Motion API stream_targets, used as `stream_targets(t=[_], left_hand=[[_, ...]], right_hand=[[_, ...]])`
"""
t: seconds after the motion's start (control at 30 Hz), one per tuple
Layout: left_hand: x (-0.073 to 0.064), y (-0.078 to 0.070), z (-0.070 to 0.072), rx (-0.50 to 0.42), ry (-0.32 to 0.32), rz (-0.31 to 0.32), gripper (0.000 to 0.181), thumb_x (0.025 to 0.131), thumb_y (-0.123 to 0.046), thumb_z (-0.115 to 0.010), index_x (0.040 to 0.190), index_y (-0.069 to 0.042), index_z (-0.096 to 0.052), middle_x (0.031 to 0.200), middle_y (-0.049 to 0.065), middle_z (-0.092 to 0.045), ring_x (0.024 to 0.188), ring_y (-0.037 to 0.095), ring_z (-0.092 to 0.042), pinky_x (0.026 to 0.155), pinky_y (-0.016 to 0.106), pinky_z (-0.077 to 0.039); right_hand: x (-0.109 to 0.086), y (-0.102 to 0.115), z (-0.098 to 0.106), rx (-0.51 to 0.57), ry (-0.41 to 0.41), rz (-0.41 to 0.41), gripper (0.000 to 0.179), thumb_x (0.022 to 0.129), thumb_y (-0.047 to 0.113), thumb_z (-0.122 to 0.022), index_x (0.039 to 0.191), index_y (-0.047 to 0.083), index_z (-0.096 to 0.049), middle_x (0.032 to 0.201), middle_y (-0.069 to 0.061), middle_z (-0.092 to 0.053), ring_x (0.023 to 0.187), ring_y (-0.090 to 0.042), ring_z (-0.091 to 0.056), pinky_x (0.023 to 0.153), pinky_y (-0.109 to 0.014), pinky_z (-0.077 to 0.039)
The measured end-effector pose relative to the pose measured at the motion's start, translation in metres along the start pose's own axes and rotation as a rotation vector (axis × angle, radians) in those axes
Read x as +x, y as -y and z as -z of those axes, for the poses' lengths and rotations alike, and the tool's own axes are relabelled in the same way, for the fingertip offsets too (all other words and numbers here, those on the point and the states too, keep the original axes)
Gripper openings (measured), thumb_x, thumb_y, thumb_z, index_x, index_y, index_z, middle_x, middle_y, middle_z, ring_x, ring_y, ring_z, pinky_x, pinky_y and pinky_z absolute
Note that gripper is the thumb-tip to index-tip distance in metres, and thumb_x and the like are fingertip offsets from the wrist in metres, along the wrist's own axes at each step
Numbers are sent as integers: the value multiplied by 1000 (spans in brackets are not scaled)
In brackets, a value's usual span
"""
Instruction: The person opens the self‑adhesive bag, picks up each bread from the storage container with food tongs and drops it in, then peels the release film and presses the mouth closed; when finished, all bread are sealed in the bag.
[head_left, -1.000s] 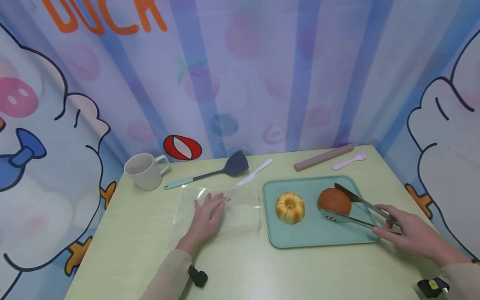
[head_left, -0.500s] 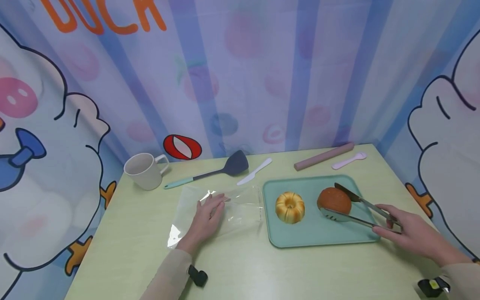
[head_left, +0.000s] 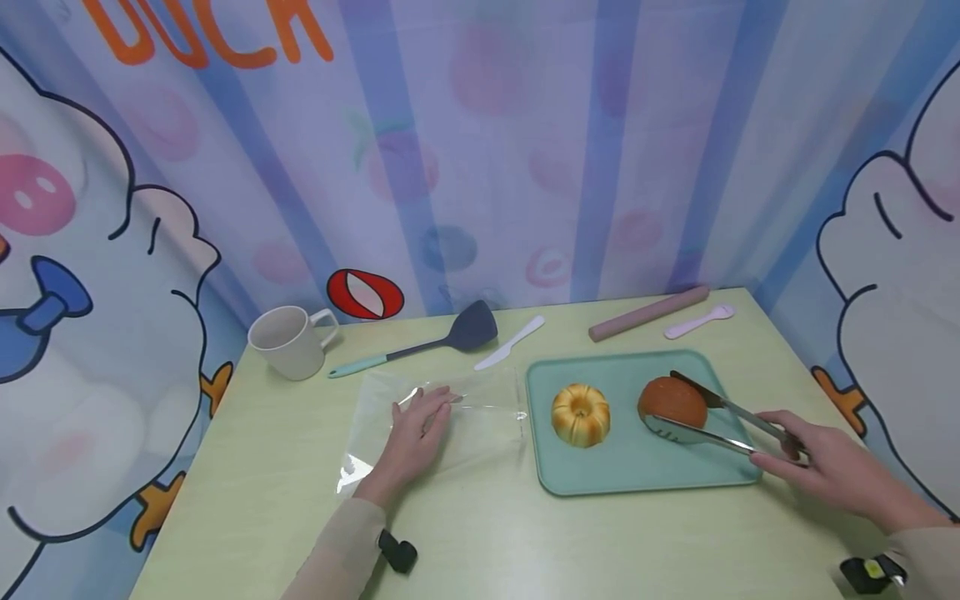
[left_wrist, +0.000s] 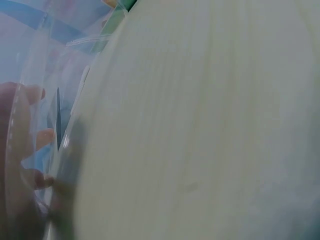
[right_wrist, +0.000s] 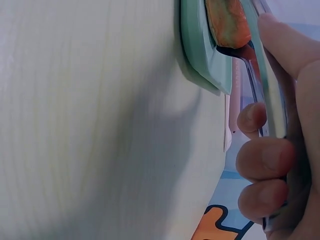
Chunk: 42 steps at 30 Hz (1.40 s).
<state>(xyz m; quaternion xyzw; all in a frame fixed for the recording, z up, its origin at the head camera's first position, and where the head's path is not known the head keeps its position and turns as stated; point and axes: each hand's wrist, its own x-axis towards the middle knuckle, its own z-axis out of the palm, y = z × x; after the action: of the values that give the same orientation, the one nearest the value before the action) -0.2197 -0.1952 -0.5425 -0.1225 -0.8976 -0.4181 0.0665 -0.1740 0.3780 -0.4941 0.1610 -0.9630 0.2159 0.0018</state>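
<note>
My left hand [head_left: 415,437] lies over a clear plastic bag [head_left: 483,433] spread on the table, thumb and index finger pinching its film. In the left wrist view, the film stands in front of my spread fingers [left_wrist: 45,137]. At the right, my right hand [head_left: 825,462] grips metal tongs [head_left: 716,442]. Their tips are on either side of a round brown bun [head_left: 672,402] on a green tray [head_left: 637,475]. A golden, ridged ring-shaped bread [head_left: 581,415] sits left of the bun on the same tray. In the right wrist view, my fingers curl round the tongs' handle [right_wrist: 272,95].
A beige mug [head_left: 291,343] stands at the back left. Beyond the bag lie a dark spatula [head_left: 468,329] and a white plastic knife [head_left: 510,343]. A mauve stick [head_left: 648,314] and a pink spoon [head_left: 697,322] lie behind the tray.
The tongs and the bun between their tips have shifted slightly right on the tray. The bag's near left part has lifted and settled a little. My left hand has hardly moved.
</note>
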Motion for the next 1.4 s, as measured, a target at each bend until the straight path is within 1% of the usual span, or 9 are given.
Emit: stream_targets(t=[0.17,0.3,0.4,0.53,0.77,1.03,1.13,1.3,1.4], left_hand=[[0,-1,0,3,-2,-6,32,112,-27,-50,133,-19,-73,152,11,-59,152,54,-30,116,82,5],[1,0,0,2,-8,-17,32,112,-27,-50,133,-19,-72,152,11,-59,151,55,-30,115,83,4],[0,0,0,-5,-11,-20,32,112,-28,-50,134,-20,-72,153,11,-58,151,57,-30,114,83,5],[0,0,1,-3,-8,-26,33,112,-28,-49,137,-21,-70,155,12,-57,151,58,-28,113,85,4],[0,-1,2,8,12,-10,35,113,-34,-47,139,-26,-69,159,8,-53,153,55,-25,114,84,4],[2,-5,3,6,28,-6,39,114,-38,-44,142,-25,-67,161,5,-50,154,55,-23,114,84,6],[2,-5,3,4,34,-2,40,114,-39,-43,143,-25,-66,161,4,-50,154,55,-22,113,85,5],[2,-4,2,4,39,-3,38,114,-38,-44,142,-26,-67,161,4,-50,154,56,-21,112,86,5],[3,-5,2,6,46,-2,37,114,-38,-45,142,-27,-66,162,4,-49,154,56,-21,112,86,5]], right_hand=[[0,1,3,0,6,7,54,100,38,-72,139,5,-56,72,8,-50,53,-1,-38,48,-24,-33],[1,7,4,-6,-33,32,53,101,37,-73,140,6,-57,72,8,-48,54,-1,-37,47,-24,-33],[5,14,6,-20,-60,49,52,100,37,-74,140,8,-57,74,8,-48,54,-1,-36,47,-23,-33],[13,28,9,-39,-54,70,51,100,40,-73,140,11,-58,76,9,-48,53,-1,-35,46,-24,-32],[32,57,9,-28,-52,144,51,100,38,-73,138,7,-59,76,12,-49,56,1,-36,49,-24,-33],[60,85,7,-1,-55,213,51,100,39,-73,137,7,-61,74,14,-49,56,1,-37,52,-23,-34],[68,96,5,2,-38,241,51,100,39,-73,138,7,-61,75,14,-49,56,1,-37,52,-23,-35],[80,114,2,3,13,254,55,101,44,-70,141,7,-59,77,13,-50,56,1,-38,52,-24,-36],[88,120,-3,1,15,292,54,101,44,-70,141,9,-60,76,14,-50,56,1,-38,53,-24,-36]])
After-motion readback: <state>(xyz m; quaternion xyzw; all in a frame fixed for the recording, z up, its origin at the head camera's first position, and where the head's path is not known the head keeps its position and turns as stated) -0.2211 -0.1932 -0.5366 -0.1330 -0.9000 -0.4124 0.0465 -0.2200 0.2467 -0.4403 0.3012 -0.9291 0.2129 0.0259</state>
